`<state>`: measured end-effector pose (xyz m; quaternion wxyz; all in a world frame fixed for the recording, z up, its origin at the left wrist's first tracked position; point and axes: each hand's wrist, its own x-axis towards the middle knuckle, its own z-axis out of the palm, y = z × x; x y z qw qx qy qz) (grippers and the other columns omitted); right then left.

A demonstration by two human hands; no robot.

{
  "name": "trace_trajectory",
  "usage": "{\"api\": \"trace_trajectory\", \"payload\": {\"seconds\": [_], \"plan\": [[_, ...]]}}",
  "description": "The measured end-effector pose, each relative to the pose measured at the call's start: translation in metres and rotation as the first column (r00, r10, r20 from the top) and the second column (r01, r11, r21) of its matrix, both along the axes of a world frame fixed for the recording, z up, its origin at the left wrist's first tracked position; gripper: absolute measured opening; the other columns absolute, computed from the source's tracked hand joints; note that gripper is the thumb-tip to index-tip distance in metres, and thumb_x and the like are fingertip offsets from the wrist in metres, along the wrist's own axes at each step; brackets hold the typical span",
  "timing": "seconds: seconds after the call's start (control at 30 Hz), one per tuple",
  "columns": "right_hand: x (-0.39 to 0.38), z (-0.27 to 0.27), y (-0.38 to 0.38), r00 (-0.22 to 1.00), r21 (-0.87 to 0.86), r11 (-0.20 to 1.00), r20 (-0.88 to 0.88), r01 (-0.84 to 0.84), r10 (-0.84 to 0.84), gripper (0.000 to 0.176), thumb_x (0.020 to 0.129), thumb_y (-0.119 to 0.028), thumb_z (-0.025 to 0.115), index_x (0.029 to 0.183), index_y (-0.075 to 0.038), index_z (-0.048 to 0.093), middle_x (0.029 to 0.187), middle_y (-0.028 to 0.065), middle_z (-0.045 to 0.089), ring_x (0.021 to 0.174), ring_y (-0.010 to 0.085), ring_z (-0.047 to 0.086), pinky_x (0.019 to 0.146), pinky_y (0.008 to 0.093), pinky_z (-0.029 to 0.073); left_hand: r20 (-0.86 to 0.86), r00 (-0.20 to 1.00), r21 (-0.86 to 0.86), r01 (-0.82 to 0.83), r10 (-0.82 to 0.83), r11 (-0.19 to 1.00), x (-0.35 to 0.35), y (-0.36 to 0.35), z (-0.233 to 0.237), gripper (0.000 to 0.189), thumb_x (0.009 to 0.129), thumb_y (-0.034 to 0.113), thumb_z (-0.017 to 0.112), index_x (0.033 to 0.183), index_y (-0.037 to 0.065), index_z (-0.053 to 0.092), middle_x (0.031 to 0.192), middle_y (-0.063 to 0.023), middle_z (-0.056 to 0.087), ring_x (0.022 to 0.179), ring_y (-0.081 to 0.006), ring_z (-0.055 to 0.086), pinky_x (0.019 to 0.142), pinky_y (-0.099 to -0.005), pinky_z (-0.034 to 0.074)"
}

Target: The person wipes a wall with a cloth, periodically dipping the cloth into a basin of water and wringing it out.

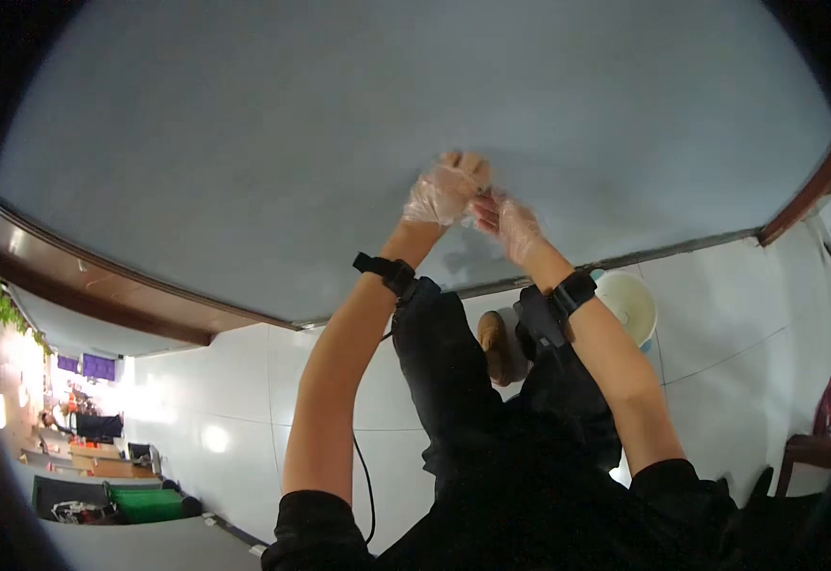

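Both hands wear clear plastic gloves and meet in front of a large grey panel (273, 124). My left hand (448, 187) has its fingers curled, knuckles toward the panel. Just to its right and slightly lower, my right hand (510, 221) has its fingers bent in against the left one. A small dark spot shows between the hands, too small to identify. What the fingers hold, if anything, is hidden. Black straps with devices are on both wrists.
A pale round bucket (627, 305) stands on the white tiled floor (215, 381) beside my right forearm. Brown wooden trim (101, 285) borders the panel at left. A green bin (146, 502), plants and a distant person are far left. A dark wooden stool (810, 455) is at right.
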<state>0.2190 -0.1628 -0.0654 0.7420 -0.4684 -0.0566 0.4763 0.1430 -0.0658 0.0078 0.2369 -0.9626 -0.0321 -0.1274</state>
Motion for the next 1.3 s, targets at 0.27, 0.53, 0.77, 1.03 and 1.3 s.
{"api": "trace_trajectory", "payload": {"seconds": [0.27,0.53,0.77,1.03,1.3], "plan": [[0.042,0.035,-0.004,0.992,0.155,0.980,-0.013,0.124,-0.123,0.024,0.092,-0.030,0.048,0.092,-0.007,0.054,0.096,0.0075,0.062,0.085,0.0176,0.059,0.075,0.0294,0.049,0.462,0.887,-0.007,-0.012,0.014,1.000,0.029,-0.022,0.076,0.029,0.077,0.008,0.055,0.106,0.010,0.049,0.104,-0.0086,0.049,0.096,-0.0265,0.053,0.075,-0.0324,0.053],[0.066,0.045,-0.023,0.944,0.177,0.930,0.005,0.323,-0.329,0.020,0.092,-0.026,0.049,0.088,-0.007,0.053,0.087,0.0051,0.057,0.080,0.0194,0.057,0.076,0.0310,0.049,0.206,0.964,-0.095,0.190,-0.168,0.977,0.039,-0.021,-0.013,0.024,0.080,0.007,0.055,0.103,0.010,0.050,0.102,-0.0068,0.050,0.096,-0.0266,0.053,0.075,-0.0319,0.052],[0.085,0.059,-0.050,0.870,0.271,0.902,0.276,0.337,-0.408,0.024,0.092,-0.026,0.049,0.104,-0.005,0.055,0.096,0.0062,0.058,0.091,0.0185,0.057,0.083,0.0307,0.047,0.442,0.888,-0.247,-0.017,0.128,0.969,0.051,-0.035,0.059,0.025,0.078,0.011,0.058,0.102,0.007,0.050,0.100,-0.0109,0.049,0.096,-0.0292,0.053,0.077,-0.0334,0.051],[0.109,0.036,-0.094,0.896,0.205,0.958,0.357,0.201,-0.265,0.043,0.095,-0.041,0.039,0.117,-0.006,0.050,0.115,0.0080,0.056,0.107,0.0201,0.052,0.093,0.0352,0.040,0.525,0.831,0.127,0.137,-0.184,0.982,0.105,-0.053,0.026,0.025,0.077,0.014,0.055,0.101,0.009,0.051,0.099,-0.0074,0.050,0.090,-0.0241,0.054,0.074,-0.0307,0.050],[0.116,-0.022,-0.149,0.938,-0.047,0.975,0.287,0.218,-0.195,0.047,0.094,-0.042,0.041,0.125,-0.008,0.045,0.120,0.0071,0.053,0.112,0.0184,0.049,0.096,0.0346,0.037,0.163,0.979,-0.023,0.128,-0.123,0.991,0.129,-0.083,0.004,0.032,0.080,0.011,0.054,0.111,0.007,0.047,0.105,-0.0106,0.049,0.099,-0.0275,0.052,0.082,-0.0332,0.049]]}}
